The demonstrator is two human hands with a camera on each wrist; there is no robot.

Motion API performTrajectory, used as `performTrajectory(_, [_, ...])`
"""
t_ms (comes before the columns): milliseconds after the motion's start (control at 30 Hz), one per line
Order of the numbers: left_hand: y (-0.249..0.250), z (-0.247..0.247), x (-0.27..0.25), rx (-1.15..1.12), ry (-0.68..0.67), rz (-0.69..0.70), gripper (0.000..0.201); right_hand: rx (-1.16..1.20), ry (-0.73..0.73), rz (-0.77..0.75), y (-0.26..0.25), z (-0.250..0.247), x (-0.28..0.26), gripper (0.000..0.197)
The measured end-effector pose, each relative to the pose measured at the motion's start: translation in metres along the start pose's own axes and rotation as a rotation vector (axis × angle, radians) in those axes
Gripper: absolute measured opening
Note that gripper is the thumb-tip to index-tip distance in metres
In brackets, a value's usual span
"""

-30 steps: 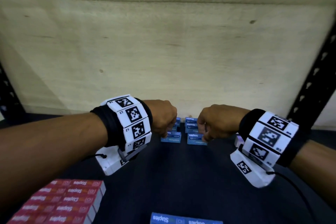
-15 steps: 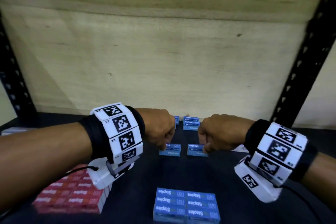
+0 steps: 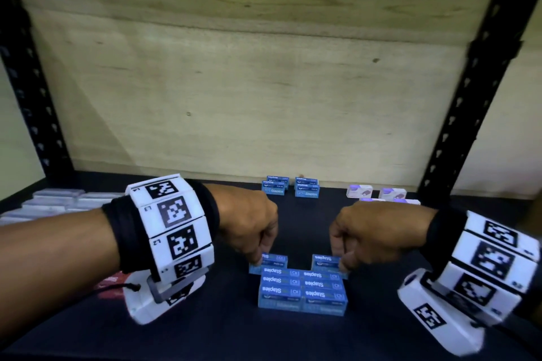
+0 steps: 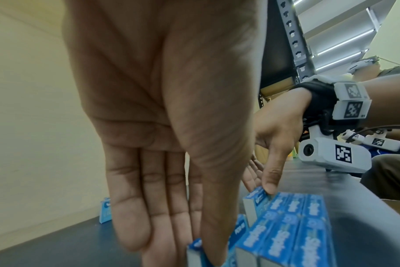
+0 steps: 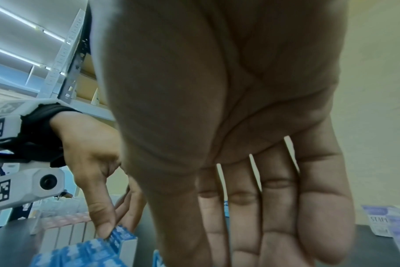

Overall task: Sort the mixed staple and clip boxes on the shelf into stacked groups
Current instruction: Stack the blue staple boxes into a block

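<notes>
**Two blue staple boxes held at the rear of the blue block**

Landmark: blue block of staple boxes (image 3: 302, 290), six visible tops in two columns, near the front of the dark shelf (image 3: 293, 337).

Left hand (image 3: 249, 228): thumb and fingers pinched on a single blue staple box (image 3: 271, 261), just behind the block's left rear corner. Seen in the left wrist view with fingers nearly straight, pointing down, thumb against the box's near face (image 4: 195, 252). Contact between box and shelf not determinable from these views.

Right hand (image 3: 372, 231): thumb and fingers pinched on a second blue staple box (image 3: 327, 261), just behind the block's right rear corner and touching or very nearly touching it. Thumb tip on the box's top edge in the left wrist view (image 4: 257, 196).

Gap between the two held boxes, directly behind the block's middle.

Farther behind the block, against the wooden back panel (image 3: 264, 82): two small stacks of blue boxes (image 3: 290, 189), side by side.
Behind and right of the block: pale lilac boxes (image 3: 377, 193), well apart from it.
Left of the block: red staple boxes (image 3: 110, 284), largely hidden by the left forearm and wrist camera.
Far left and behind the block: rows of whitish boxes (image 3: 52, 202), blurred, labels unreadable.

Black perforated uprights (image 3: 475, 97) on both sides of the shelf.
</notes>
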State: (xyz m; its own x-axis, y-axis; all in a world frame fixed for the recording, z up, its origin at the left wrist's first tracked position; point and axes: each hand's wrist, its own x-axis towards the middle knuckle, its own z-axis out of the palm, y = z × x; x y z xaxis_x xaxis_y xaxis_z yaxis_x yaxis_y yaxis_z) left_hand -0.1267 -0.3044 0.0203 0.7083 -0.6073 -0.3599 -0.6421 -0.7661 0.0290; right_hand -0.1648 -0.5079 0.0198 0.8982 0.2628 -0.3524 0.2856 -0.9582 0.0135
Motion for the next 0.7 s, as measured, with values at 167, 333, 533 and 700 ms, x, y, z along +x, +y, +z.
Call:
performTrajectory(167, [0.003, 0.0, -0.007, -0.024, -0.038, -0.006, 0.016, 0.045, -0.031, 0.01, 0.001, 0.002, -0.011, 0.015])
performTrajectory(333, [0.001, 0.0, -0.008, -0.074, -0.068, -0.004, 0.021, 0.116, -0.058, -0.002, 0.002, 0.002, -0.014, 0.01])
performTrajectory(533, [0.005, 0.001, -0.003, -0.156, -0.064, -0.004, 0.015, 0.143, -0.037, -0.018, -0.001, 0.005, -0.008, 0.013])
performTrajectory(700, [0.011, 0.001, 0.003, -0.157, -0.058, 0.018, 0.014, 0.12, -0.027, -0.037, -0.005, 0.005, -0.004, 0.011])
